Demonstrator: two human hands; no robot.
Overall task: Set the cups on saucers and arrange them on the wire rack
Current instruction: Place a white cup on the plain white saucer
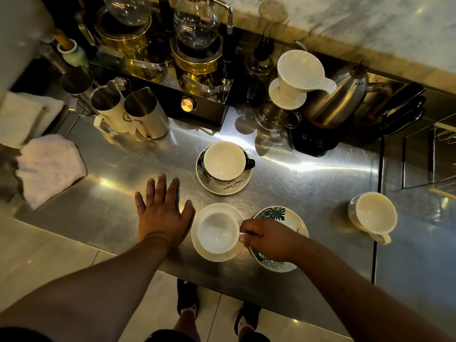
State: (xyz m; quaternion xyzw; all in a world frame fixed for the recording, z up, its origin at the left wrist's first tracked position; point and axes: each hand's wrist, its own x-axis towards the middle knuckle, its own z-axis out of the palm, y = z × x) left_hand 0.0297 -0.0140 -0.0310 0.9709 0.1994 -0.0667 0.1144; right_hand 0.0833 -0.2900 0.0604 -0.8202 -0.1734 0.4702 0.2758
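The right hand (267,239) covers much of the leaf-patterned saucer (271,214), hiding most of its lettering. The white cup's handle (240,234) sits inside the fingers. Glass siphon globes (196,23) at the counter's back edge are cut off by the picture's top.

Left hand (161,213) flat, fingers spread; right hand (265,239) fingers pinched closed.

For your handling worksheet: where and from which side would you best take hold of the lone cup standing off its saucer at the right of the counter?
Grip the lone cup by its loop handle, coming from the near counter edge. It stands upright with the handle pointing toward the person and nothing around it, so probably the right hand, once free, could pinch it directly.
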